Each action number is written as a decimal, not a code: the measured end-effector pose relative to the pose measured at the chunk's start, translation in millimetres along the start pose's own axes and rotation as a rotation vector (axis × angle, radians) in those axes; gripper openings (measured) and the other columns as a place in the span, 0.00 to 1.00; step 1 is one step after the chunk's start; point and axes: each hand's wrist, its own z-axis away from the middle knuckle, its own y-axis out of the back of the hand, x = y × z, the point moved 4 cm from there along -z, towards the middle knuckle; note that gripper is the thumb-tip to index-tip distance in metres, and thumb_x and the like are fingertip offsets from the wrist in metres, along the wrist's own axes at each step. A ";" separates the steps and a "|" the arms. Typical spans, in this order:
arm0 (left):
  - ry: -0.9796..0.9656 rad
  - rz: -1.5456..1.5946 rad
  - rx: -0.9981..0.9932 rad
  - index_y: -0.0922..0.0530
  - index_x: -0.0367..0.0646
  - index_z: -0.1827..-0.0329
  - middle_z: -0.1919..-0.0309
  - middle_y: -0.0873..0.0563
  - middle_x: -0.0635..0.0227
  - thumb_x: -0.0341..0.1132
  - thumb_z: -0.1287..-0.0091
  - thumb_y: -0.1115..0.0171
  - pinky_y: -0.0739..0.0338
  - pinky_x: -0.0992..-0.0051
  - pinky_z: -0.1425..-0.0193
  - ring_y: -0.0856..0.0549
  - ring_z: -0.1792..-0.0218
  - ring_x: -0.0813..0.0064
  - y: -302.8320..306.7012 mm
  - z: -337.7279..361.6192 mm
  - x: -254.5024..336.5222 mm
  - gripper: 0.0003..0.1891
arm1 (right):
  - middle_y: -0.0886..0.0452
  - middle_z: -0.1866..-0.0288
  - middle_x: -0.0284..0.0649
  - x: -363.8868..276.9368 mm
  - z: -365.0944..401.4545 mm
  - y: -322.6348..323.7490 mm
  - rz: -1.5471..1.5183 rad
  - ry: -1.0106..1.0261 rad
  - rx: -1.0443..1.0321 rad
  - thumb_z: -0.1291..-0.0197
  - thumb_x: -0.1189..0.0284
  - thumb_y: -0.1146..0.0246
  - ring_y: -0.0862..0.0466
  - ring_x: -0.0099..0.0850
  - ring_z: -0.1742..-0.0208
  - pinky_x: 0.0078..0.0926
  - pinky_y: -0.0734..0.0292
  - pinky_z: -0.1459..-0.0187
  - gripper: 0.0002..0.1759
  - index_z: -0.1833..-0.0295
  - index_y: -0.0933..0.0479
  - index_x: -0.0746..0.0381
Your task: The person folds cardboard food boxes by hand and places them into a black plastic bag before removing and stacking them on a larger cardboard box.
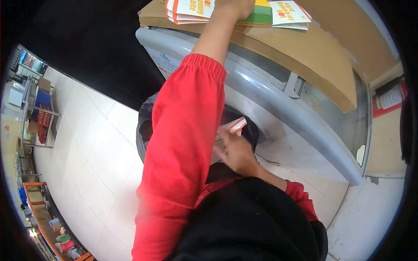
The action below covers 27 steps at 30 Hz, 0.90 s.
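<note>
My left hand (235, 8) reaches to the top edge of the view, over printed paper packs on a cardboard box (296, 50). White packs with orange edges (193, 8) lie to its left, and a green and yellow pack (260, 14) beside a white one (289, 14) to its right. Its fingers are out of view. Lower down, my right hand (238, 152) is blurred over a black bin bag (148, 113), its fingers apart. Just behind it, an orange-edged white piece (237, 125) shows in the bag; whether they touch is unclear.
The cardboard box rests on a grey-framed freezer (261, 95) with a glass top. White floor tiles (87, 152) stretch to the left, towards metal shelving (41, 108) and an orange-framed rack (39, 200). A red-edged notice (389, 99) hangs at the right.
</note>
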 end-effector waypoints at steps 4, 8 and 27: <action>-0.014 0.016 -0.002 0.44 0.35 0.32 0.30 0.46 0.54 0.45 0.31 0.66 0.51 0.69 0.28 0.46 0.29 0.61 4.2 6.7 4.6 0.29 | 0.22 0.62 0.55 7.5 -10.1 -46.0 0.122 -0.174 -0.254 0.42 0.61 0.41 0.21 0.51 0.62 0.44 0.27 0.59 0.25 0.46 0.39 0.63; 0.015 0.027 -0.026 0.45 0.35 0.32 0.30 0.46 0.54 0.45 0.31 0.66 0.51 0.69 0.28 0.47 0.29 0.61 4.8 6.0 4.3 0.29 | 0.22 0.64 0.56 3.5 -17.8 -36.5 -0.006 -0.121 -0.139 0.42 0.61 0.40 0.20 0.50 0.61 0.42 0.26 0.61 0.23 0.50 0.39 0.63; 0.028 0.058 -0.015 0.46 0.43 0.30 0.29 0.49 0.65 0.51 0.31 0.67 0.50 0.62 0.28 0.50 0.28 0.68 -3.3 3.8 -3.6 0.30 | 0.29 0.44 0.43 12.4 28.9 218.3 -0.902 0.040 0.630 0.49 0.76 0.35 0.24 0.32 0.46 0.27 0.28 0.47 0.33 0.39 0.40 0.69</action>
